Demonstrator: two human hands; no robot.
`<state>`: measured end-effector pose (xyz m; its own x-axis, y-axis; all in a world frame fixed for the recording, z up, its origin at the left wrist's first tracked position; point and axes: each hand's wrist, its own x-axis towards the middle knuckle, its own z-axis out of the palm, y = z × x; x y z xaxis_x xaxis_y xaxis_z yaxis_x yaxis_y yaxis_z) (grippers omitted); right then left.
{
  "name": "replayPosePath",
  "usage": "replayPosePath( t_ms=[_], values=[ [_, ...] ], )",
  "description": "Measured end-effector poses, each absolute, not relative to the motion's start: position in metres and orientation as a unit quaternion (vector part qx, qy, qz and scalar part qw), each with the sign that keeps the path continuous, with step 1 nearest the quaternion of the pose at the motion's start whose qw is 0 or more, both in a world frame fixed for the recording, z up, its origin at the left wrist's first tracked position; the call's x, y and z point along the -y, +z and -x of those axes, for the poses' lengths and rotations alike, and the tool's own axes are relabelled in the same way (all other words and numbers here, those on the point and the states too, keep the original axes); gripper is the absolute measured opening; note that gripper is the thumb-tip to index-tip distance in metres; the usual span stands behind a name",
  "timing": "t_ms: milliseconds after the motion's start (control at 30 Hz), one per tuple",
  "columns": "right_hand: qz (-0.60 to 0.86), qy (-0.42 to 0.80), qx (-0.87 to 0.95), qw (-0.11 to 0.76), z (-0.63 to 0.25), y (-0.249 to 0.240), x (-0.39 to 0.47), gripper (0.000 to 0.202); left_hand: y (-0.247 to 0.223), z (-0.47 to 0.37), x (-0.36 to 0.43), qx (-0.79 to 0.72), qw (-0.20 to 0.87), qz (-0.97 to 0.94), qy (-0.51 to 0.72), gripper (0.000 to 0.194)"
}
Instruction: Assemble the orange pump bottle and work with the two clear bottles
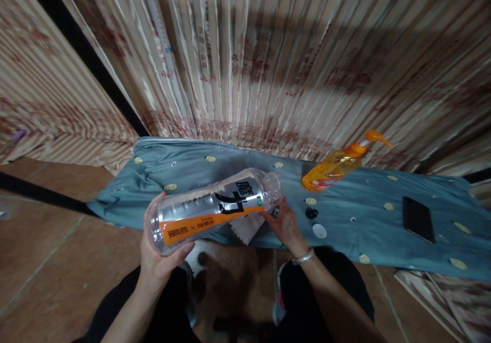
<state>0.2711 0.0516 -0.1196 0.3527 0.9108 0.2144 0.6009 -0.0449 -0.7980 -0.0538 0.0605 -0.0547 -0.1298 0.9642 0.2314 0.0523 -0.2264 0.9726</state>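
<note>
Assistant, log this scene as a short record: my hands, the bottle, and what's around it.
Left grip: around the base end of the clear bottle
Right grip: at its neck end, partly hidden
Bottle label: silver and orange
Bottle pose: tilted, neck to the right
Partly behind bottle: pale sheet, material unclear
To its right: pump bottle, small black item, white disc, dark flat slab
Surface: teal cloth
Backdrop: patterned curtain

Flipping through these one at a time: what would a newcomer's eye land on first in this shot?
Probably the big clear bottle with its silver-and-orange label, mid-picture, its base in the left hand and the right hand at its neck end. Next, likely the bright orange pump bottle, standing to the right on the teal cloth. Behind both, the pleated curtain with reddish prints fills the upper picture.
</note>
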Motion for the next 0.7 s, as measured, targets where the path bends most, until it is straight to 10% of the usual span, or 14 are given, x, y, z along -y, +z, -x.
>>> replayPosePath(
  t_ms=[700],
  values=[
    [0.698, 0.129, 0.580, 0.400, -0.279, -0.140, -0.052, 0.058, -0.055, 0.058, -0.066, -0.480, 0.403, -0.513, 0.586, 0.111]
  ],
)
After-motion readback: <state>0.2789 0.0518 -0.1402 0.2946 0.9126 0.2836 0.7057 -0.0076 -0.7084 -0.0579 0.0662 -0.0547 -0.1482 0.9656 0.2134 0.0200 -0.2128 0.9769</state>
